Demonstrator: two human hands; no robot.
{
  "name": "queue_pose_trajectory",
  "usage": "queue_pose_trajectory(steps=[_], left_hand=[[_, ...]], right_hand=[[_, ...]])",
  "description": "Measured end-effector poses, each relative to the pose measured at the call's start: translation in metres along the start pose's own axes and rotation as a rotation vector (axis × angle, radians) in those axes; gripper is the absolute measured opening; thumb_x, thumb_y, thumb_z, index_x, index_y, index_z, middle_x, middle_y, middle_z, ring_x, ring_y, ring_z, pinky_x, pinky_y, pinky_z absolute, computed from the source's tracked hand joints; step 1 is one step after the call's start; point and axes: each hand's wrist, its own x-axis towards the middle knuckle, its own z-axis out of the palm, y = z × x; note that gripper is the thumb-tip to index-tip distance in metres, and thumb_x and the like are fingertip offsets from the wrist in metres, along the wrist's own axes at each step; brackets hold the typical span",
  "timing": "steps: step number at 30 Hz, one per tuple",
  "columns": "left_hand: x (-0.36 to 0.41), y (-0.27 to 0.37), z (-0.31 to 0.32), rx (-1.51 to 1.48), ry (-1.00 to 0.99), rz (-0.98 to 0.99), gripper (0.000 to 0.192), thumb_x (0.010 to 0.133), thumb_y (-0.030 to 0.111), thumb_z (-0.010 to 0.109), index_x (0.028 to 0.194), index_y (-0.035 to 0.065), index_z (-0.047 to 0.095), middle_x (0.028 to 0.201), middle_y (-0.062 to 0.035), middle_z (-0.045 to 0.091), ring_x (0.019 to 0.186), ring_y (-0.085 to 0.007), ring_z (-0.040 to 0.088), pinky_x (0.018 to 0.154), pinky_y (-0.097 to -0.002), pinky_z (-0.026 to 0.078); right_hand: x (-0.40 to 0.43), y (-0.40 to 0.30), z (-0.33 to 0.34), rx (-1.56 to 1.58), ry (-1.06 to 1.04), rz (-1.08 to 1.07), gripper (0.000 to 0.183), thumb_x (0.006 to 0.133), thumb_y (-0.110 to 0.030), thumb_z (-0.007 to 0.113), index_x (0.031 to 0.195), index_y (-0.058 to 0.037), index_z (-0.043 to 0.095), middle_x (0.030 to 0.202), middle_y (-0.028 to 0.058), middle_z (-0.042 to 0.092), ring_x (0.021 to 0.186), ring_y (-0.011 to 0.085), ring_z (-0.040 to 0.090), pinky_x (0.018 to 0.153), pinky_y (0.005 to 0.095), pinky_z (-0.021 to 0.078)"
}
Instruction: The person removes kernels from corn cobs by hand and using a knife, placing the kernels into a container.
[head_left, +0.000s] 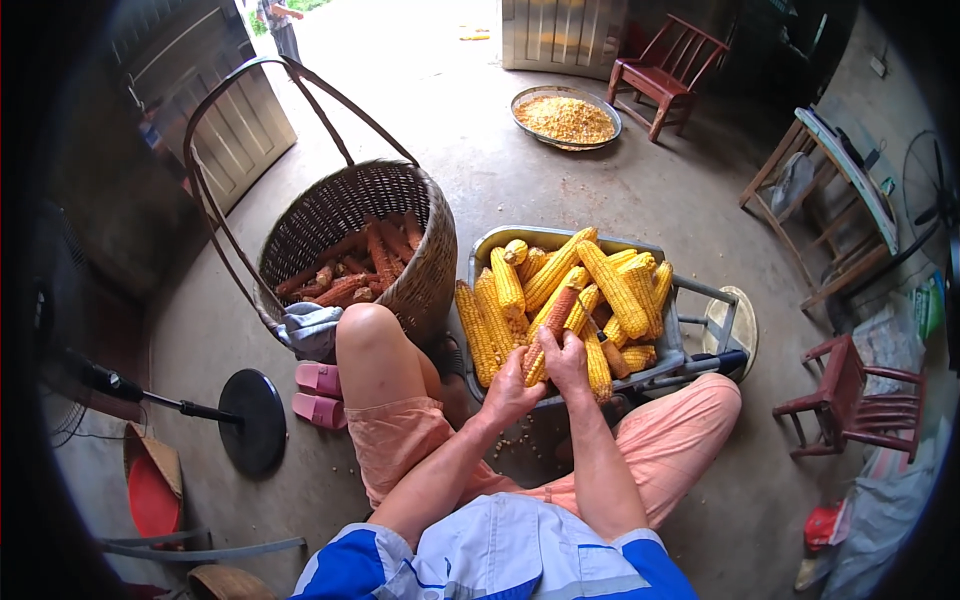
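My left hand (514, 391) and my right hand (566, 365) both grip one partly shelled ear of corn (556, 319). A strip of reddish bare cob shows along it, beside rows of yellow kernels. The ear is tilted over a grey tub (478, 251) heaped with yellow corn ears (611, 289). A thin dark tool (601, 335) lies among the ears just right of the held one; its kind is hard to make out. Left of the tub stands a tall-handled woven basket (429, 281) with reddish stripped cobs (381, 251) inside.
A round pan (517, 120) of loose kernels sits ahead, near a red wooden chair (660, 79). A small red chair (832, 397) stands right, a fan base (253, 422) and pink slippers (319, 411) left. A grey cloth (309, 328) hangs on the basket rim. A person (283, 30) stands outside the doorway.
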Motion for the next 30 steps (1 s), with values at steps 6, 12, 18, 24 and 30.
queue_pose_trajectory(steps=[6, 12, 18, 24, 30], left_hand=[[0.002, 0.003, -0.008, 0.294, -0.104, -0.214, 0.036, 0.080, 0.021, 0.067, 0.100, -0.0012, 0.048, 0.082, -0.0291, 0.064, 0.082, -0.0467, 0.063, 0.073, -0.0509, 0.051], [0.004, 0.012, -0.010, 0.397, -0.122, -0.226, 0.035, 0.081, 0.024, 0.068, 0.096, -0.0021, 0.050, 0.082, -0.0297, 0.064, 0.082, -0.0462, 0.064, 0.072, -0.0517, 0.050], [0.006, -0.020, -0.010, 0.035, -0.169, -0.016, 0.031, 0.082, 0.023, 0.066, 0.097, -0.0016, 0.055, 0.076, -0.0182, 0.065, 0.068, -0.0329, 0.065, 0.064, -0.0429, 0.050], [0.011, 0.015, -0.017, -0.511, -0.276, -0.383, 0.018, 0.087, 0.019, 0.064, 0.097, 0.0068, 0.056, 0.069, 0.0026, 0.051, 0.052, -0.0056, 0.044, 0.045, -0.0218, 0.035], [0.010, -0.007, -0.009, -0.042, -0.008, -0.204, 0.034, 0.082, 0.021, 0.068, 0.102, -0.0027, 0.053, 0.087, -0.0162, 0.065, 0.080, -0.0283, 0.064, 0.072, -0.0377, 0.051]], right_hand=[[-0.004, -0.006, 0.000, -0.335, -0.088, 0.010, 0.062, 0.089, -0.055, 0.058, 0.081, 0.0059, 0.064, 0.079, 0.0286, 0.066, 0.078, 0.0414, 0.067, 0.068, 0.0459, 0.0516], [-0.005, 0.012, 0.008, -0.584, -0.068, -0.157, 0.060, 0.093, -0.052, 0.051, 0.075, 0.0042, 0.064, 0.074, 0.0305, 0.063, 0.075, 0.0475, 0.064, 0.064, 0.0508, 0.0515], [-0.004, 0.014, 0.003, -0.256, -0.138, -0.248, 0.042, 0.097, -0.035, 0.046, 0.079, 0.0000, 0.061, 0.074, 0.0265, 0.063, 0.071, 0.0446, 0.063, 0.063, 0.0497, 0.0504], [0.000, 0.022, 0.002, 0.005, -0.071, -0.246, 0.034, 0.098, -0.029, 0.047, 0.087, 0.0010, 0.060, 0.072, 0.0202, 0.063, 0.068, 0.0358, 0.064, 0.063, 0.0408, 0.0503], [-0.010, -0.006, 0.007, -0.018, -0.088, -0.044, 0.053, 0.092, -0.049, 0.057, 0.092, 0.0038, 0.062, 0.084, 0.0213, 0.067, 0.078, 0.0349, 0.066, 0.071, 0.0398, 0.0516]])
